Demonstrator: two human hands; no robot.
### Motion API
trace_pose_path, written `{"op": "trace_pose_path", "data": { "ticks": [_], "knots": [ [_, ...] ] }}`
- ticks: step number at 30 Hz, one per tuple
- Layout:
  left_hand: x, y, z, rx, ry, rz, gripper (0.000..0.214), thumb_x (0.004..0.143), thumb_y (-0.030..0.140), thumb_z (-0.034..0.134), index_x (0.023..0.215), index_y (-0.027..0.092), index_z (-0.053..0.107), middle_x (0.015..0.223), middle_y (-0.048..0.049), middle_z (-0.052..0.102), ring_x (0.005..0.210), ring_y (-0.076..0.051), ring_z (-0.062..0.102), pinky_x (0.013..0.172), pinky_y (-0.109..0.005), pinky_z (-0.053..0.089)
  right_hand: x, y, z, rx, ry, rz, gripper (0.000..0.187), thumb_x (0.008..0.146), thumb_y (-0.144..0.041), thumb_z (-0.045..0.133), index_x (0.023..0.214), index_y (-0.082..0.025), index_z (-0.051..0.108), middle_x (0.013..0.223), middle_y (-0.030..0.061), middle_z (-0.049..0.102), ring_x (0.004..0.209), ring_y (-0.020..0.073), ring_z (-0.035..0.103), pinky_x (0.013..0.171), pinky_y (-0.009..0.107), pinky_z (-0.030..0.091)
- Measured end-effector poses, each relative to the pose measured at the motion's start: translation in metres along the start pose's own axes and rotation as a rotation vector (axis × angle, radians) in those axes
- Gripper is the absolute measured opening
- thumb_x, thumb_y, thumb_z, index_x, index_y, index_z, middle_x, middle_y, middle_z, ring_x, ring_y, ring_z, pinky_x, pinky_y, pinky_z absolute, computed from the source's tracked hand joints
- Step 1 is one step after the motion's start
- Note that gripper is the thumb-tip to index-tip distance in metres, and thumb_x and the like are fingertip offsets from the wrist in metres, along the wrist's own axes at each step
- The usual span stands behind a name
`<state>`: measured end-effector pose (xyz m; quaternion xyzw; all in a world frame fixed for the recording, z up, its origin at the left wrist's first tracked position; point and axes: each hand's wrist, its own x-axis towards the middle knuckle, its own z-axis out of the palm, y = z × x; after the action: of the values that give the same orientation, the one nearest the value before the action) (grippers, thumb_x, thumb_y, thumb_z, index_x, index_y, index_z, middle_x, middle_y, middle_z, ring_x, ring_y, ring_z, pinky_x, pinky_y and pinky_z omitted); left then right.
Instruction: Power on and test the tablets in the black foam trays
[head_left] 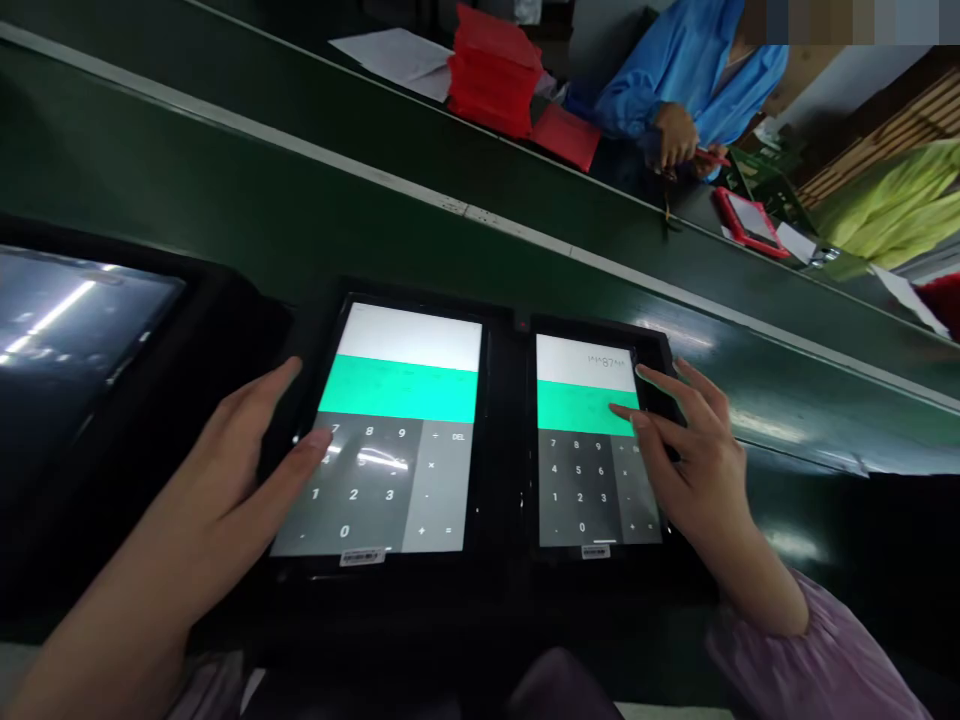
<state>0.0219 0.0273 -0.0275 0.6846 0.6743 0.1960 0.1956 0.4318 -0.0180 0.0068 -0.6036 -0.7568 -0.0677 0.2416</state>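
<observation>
Two tablets lie side by side in a black tray [504, 480], each lit with a calculator screen. On the left tablet [379, 470], the entry area is blank above a green band. My left hand [232, 460] is at that tablet's left edge, thumb over the screen near the 7 key and fingers stretched along the side. The right tablet [577, 475] shows a line of characters at its top. Over its right edge is my right hand [697, 460], fingers spread, one fingertip at the green band. Whether that fingertip touches the glass, I cannot tell.
Another tablet [82, 350] with a dark, reflective screen is at the left. A pale rail [360, 175] crosses the green table [247, 190]. Beyond it are red packets [491, 75], white sheets [401, 55], a red-cased device [750, 220] and a person in blue [675, 65].
</observation>
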Motion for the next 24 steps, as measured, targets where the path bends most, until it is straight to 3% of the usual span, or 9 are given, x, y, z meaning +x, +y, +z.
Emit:
{"op": "trace_pose_path", "data": {
  "ticks": [4,7,10,13,18,20,22,24],
  "knots": [
    [-0.002,0.013,-0.007,-0.108,-0.032,-0.037,0.072,0.102,0.076,0.046,0.158,0.032,0.055,0.174,-0.0078,0.045,0.161,-0.037,0.043,0.133,-0.067,0.031,0.032,-0.045,-0.003,0.094,-0.097,-0.143,0.033,0.110,-0.025,0.053,0.117,-0.024,0.085,0.147,0.0124,0.070,0.151,0.0398,0.054,0.112,0.066,0.061],
    [-0.006,0.026,-0.010,-0.133,-0.018,-0.028,0.067,0.105,0.071,0.044,0.154,0.028,0.059,0.174,-0.0104,0.043,0.162,-0.037,0.040,0.133,-0.067,0.031,0.056,-0.079,0.017,0.149,-0.168,-0.258,0.036,0.111,-0.026,0.050,0.117,-0.020,0.084,0.151,0.0154,0.067,0.156,0.0414,0.048,0.117,0.069,0.056],
    [-0.009,0.028,-0.011,-0.183,-0.035,-0.026,0.064,0.105,0.071,0.045,0.152,0.031,0.062,0.174,-0.0088,0.043,0.162,-0.037,0.041,0.128,-0.062,0.041,0.071,-0.098,0.043,0.185,-0.217,-0.305,0.036,0.111,-0.027,0.049,0.119,-0.019,0.084,0.156,0.0160,0.063,0.160,0.0443,0.043,0.119,0.071,0.054],
    [-0.012,0.020,-0.011,-0.213,-0.033,-0.028,0.067,0.101,0.075,0.046,0.149,0.033,0.065,0.174,-0.0064,0.044,0.158,-0.038,0.047,0.119,-0.055,0.054,0.075,-0.103,0.059,0.188,-0.233,-0.341,0.036,0.111,-0.025,0.049,0.119,-0.019,0.084,0.159,0.0161,0.062,0.160,0.0464,0.042,0.116,0.073,0.055],
    [-0.021,0.013,-0.011,-0.179,0.043,-0.015,0.055,0.104,0.068,0.048,0.142,0.035,0.070,0.167,-0.0017,0.055,0.143,-0.034,0.062,0.110,-0.045,0.060,0.071,-0.098,0.061,0.139,-0.122,-0.282,0.040,0.107,-0.019,0.052,0.078,-0.018,0.079,0.140,0.0148,0.075,0.152,0.0460,0.052,0.115,0.072,0.057],
    [-0.022,0.014,-0.011,-0.153,0.062,-0.007,0.050,0.104,0.064,0.047,0.133,0.034,0.075,0.164,-0.0016,0.058,0.136,-0.033,0.068,0.107,-0.043,0.062,0.070,-0.099,0.061,0.161,-0.121,-0.274,0.036,0.107,-0.019,0.053,0.084,-0.018,0.081,0.140,0.0145,0.075,0.153,0.0451,0.052,0.117,0.071,0.055],
    [-0.022,0.016,-0.012,-0.128,0.068,-0.007,0.048,0.104,0.063,0.047,0.122,0.032,0.079,0.162,-0.0023,0.060,0.127,-0.032,0.072,0.099,-0.042,0.064,0.070,-0.102,0.064,0.183,-0.140,-0.289,0.033,0.109,-0.021,0.052,0.104,-0.019,0.084,0.149,0.0142,0.070,0.156,0.0448,0.048,0.118,0.071,0.054],
    [-0.021,0.018,-0.013,-0.113,0.069,-0.019,0.047,0.104,0.062,0.046,0.112,0.031,0.081,0.162,-0.0023,0.060,0.106,-0.029,0.077,0.084,-0.040,0.066,0.070,-0.103,0.066,0.179,-0.150,-0.303,0.033,0.110,-0.023,0.050,0.114,-0.019,0.083,0.155,0.0139,0.066,0.157,0.0456,0.046,0.116,0.071,0.055]
  ]
}}
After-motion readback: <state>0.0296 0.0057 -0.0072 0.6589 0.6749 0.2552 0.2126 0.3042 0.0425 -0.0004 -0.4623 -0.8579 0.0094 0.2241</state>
